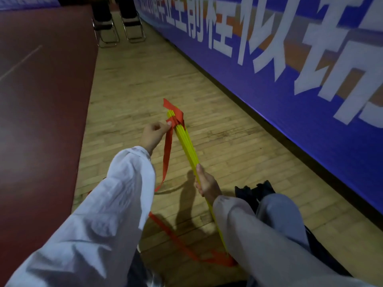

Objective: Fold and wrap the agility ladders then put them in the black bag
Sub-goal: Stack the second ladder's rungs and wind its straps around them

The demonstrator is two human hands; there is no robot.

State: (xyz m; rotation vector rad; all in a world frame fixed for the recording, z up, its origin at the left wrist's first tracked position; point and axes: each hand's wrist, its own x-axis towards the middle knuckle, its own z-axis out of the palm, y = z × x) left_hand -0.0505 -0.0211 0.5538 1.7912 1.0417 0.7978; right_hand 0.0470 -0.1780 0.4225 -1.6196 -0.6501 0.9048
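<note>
A bundle of yellow ladder rungs [186,146] is stacked together and points away from me over the wooden floor. My right hand [206,184] grips the bundle near its middle. A red strap [168,156] is wound around the far end of the rungs. My left hand [154,134] pinches that strap right beside the wrap. The strap's loose length hangs down to the floor and trails back toward me [186,245]. A black bag [255,192] lies on the floor just right of my right forearm, partly hidden by my knee.
A blue banner wall [290,90] with white characters runs along the right. Two folding chairs [118,23] stand at the far end. A dark red mat [41,100] covers the floor to the left. My knees fill the lower right.
</note>
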